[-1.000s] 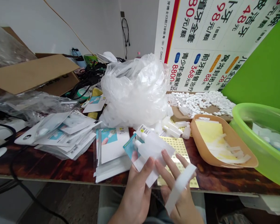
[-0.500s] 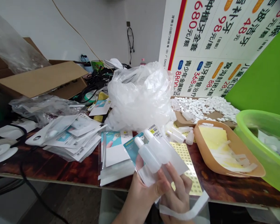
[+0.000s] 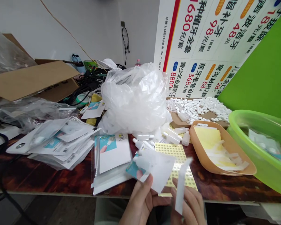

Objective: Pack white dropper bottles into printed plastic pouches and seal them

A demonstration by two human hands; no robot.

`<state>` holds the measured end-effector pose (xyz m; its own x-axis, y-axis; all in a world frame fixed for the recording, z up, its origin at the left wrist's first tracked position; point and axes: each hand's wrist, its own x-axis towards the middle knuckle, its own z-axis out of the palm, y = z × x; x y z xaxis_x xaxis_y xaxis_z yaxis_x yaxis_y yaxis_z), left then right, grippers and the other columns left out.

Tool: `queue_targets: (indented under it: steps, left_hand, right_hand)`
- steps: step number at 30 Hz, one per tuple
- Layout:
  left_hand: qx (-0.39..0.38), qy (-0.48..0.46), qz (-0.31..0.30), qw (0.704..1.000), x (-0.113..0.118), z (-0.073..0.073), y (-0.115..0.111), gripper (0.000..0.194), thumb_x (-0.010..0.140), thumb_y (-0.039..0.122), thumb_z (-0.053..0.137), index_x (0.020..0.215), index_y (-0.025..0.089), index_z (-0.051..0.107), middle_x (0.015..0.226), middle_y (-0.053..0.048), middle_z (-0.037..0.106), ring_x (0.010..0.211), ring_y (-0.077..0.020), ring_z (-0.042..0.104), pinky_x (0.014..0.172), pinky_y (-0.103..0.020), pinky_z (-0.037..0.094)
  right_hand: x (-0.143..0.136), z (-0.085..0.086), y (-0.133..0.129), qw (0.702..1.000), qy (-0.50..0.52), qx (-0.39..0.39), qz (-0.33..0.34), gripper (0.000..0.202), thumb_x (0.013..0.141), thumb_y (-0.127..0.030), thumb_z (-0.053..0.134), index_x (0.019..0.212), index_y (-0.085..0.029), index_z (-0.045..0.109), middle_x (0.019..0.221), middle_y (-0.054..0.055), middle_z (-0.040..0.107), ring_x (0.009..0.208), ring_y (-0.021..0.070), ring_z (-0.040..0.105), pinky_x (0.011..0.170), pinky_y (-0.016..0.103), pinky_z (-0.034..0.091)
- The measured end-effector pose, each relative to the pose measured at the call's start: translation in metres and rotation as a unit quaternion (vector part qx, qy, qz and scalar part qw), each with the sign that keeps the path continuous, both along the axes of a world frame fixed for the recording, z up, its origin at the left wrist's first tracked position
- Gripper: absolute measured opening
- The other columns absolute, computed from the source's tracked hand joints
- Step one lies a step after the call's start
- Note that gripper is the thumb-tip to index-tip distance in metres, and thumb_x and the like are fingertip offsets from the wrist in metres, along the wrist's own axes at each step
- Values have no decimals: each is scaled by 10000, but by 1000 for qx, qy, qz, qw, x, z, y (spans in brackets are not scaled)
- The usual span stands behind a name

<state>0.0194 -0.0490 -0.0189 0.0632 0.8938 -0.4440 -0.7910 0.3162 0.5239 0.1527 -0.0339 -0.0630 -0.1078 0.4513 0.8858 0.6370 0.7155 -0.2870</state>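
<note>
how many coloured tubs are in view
2. The orange tub is beyond and to the right of the right hand. The larger green tub is farther right, partly cut off by the frame. Others could be hidden behind the plastic bag.

Left hand [image 3: 140,197] at 6 o'clock, pinching, thumb toward 1 o'clock. Right hand [image 3: 192,203] at 5 o'clock, fingers bent, just beside.

A grey wall [image 3: 89,28] (black cable [image 3: 125,42] dangling) backs the table [image 3: 215,189].
</note>
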Motion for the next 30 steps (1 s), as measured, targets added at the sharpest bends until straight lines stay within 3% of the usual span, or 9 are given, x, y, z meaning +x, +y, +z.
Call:
queue_targets:
  steps: [6, 10, 13, 17, 23, 27, 30]
  left_hand:
    - [-32, 74, -58, 995, 1, -2, 0, 469, 701, 494, 809, 937, 134, 620, 649, -63, 732, 542, -178, 681, 521, -261, 556]
    - [-74, 79, -64, 992, 1, -3, 6, 424, 782, 546, 713, 809, 140, 593, 533, -25, 658, 397, -120, 586, 402, -209, 487]
    - [-83, 61, -61, 993, 0, -3, 11, 409, 770, 517, 740, 807, 133, 606, 546, -36, 663, 412, -120, 587, 412, -212, 495]
    - [-49, 36, -15, 998, -10, 16, 18, 356, 674, 414, 851, 763, 158, 620, 522, 17, 620, 430, -112, 565, 446, -215, 498]
    - [30, 90, 13, 995, -50, 58, 4, 288, 732, 405, 807, 643, 170, 665, 538, 2, 622, 507, -126, 565, 542, -240, 534]
    - [71, 58, 30, 995, -72, 65, -6, 302, 746, 317, 801, 545, 164, 636, 536, 19, 581, 484, -115, 529, 519, -272, 549]
    - [85, 19, 62, 994, -75, 63, -5, 223, 805, 261, 752, 636, 155, 653, 550, 32, 556, 498, -102, 517, 514, -256, 538]
  right_hand:
    - [18, -18, -4, 999, 16, -25, -19, 221, 805, -10, 569, 921, -161, 680, 969, 101, 664, 878, 225, 632, 728, 358, 512]
    - [21, -18, -3, 997, 22, -54, -48, 255, 834, -71, 564, 988, -241, 675, 903, 64, 679, 798, 223, 652, 655, 351, 525]
    - [22, -12, 6, 995, 20, -51, -81, 257, 853, -80, 563, 1032, -242, 651, 916, 67, 672, 803, 224, 645, 662, 347, 514]
    - [27, -2, 25, 996, -4, -69, -65, 260, 897, -100, 547, 1141, -167, 604, 1045, 113, 630, 925, 225, 609, 777, 354, 488]
    - [28, 8, 41, 984, -27, -172, -29, 233, 930, -165, 546, 1158, -192, 584, 1101, 101, 591, 1033, 240, 541, 866, 407, 461]
    - [14, 12, 38, 969, -44, -243, 12, 184, 950, -189, 518, 1116, -220, 590, 1083, 80, 600, 1023, 230, 547, 870, 410, 473]
    - [-4, 17, 35, 947, -82, -301, 72, 237, 941, -248, 555, 1177, -229, 560, 1097, 80, 605, 1007, 233, 568, 854, 405, 502]
